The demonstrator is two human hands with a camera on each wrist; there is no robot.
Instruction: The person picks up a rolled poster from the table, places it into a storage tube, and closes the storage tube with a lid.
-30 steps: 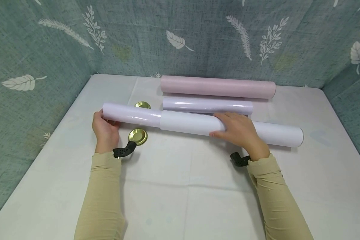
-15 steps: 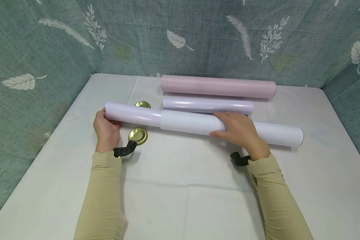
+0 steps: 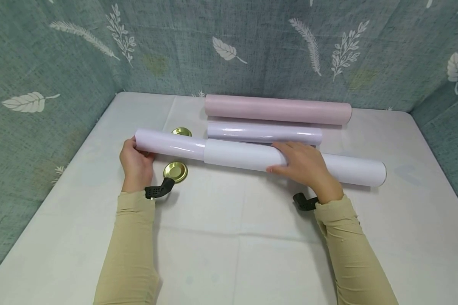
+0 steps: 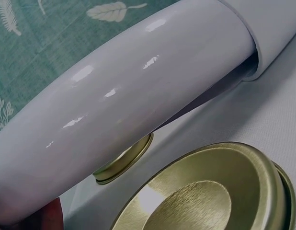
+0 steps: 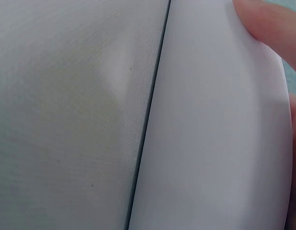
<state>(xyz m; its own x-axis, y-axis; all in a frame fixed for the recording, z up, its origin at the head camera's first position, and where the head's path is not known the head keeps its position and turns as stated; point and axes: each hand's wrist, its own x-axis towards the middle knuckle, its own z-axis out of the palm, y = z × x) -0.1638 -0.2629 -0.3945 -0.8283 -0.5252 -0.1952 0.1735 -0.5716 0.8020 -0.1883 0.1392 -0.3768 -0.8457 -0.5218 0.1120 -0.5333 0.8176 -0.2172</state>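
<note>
Bridging both hands [image 3: 136, 166] [image 3: 303, 164]: roll [image 3: 171, 144] partway in tube [image 3: 244, 155]

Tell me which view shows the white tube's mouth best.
The left wrist view: the mouth is close up, with a dark gap under the roll inside it. The head view shows it smaller, with no gap visible. The right wrist view shows only a stretch of tube, no mouth.

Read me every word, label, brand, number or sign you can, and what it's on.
No readable text anywhere.
No lettering shows on the white tube, the glossy roll partly inside it, the second glossy roll or the pink tube.
None on the front gold lid or rear gold lid.
The green cloth bears leaf prints, no writing.
</note>
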